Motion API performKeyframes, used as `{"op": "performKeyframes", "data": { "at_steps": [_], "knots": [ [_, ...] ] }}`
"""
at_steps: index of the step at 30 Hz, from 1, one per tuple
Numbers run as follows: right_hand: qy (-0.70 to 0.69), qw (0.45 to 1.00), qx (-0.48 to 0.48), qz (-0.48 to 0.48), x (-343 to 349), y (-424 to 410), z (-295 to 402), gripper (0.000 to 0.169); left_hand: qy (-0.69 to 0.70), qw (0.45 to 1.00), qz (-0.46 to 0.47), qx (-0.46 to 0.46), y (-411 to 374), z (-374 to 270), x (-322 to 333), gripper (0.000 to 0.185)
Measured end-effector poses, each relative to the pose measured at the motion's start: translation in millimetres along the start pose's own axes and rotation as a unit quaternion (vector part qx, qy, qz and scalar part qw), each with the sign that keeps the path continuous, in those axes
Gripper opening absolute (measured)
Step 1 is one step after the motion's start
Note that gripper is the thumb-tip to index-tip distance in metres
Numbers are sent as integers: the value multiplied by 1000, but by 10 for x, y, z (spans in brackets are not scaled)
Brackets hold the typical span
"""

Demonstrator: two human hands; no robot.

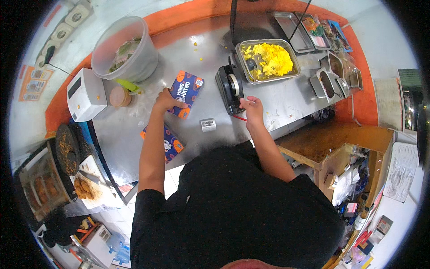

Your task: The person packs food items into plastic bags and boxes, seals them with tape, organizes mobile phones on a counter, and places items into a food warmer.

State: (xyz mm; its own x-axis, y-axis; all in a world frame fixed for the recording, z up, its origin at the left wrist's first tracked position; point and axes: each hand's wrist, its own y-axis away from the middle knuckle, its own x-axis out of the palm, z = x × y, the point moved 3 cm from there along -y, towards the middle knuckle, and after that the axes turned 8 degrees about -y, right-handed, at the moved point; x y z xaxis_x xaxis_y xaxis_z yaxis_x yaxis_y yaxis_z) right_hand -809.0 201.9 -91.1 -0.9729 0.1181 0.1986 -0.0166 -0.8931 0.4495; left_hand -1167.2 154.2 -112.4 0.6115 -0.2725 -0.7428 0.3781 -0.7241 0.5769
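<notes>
My left hand is on a closed blue and orange printed box, its thumb across the near part of the lid. A second printed box lies nearer my body, partly hidden under my left forearm. By the front end of a black tape dispenser with a white roll, my right hand is raised with the fingertips brought close; whether a bit of tape is between them I cannot tell. A red stick-like item lies beside the dispenser. A small printed paper slip rests between the two hands.
Behind the dispenser sits a metal tray of yellow scrambled egg. A large plastic tub, a white label printer and a lidded round container stand left. Metal pans are at right; a cutting board with a knife lies far left.
</notes>
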Motion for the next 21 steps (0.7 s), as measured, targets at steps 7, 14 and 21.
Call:
{"op": "performKeyframes", "data": {
  "at_steps": [7, 14, 21],
  "knots": [
    [125, 991, -37, 28, -457, 174, -567, 12, 249, 953, 173, -16, 50, -14, 43, 97],
    [480, 864, -150, -10, -482, 146, -456, 15, 386, 905, 176, 4, 143, 90, 22, 78],
    [196, 929, -56, 309, 362, 744, 480, 19, 618, 759, 180, 100, 583, 240, -106, 59]
  ]
}}
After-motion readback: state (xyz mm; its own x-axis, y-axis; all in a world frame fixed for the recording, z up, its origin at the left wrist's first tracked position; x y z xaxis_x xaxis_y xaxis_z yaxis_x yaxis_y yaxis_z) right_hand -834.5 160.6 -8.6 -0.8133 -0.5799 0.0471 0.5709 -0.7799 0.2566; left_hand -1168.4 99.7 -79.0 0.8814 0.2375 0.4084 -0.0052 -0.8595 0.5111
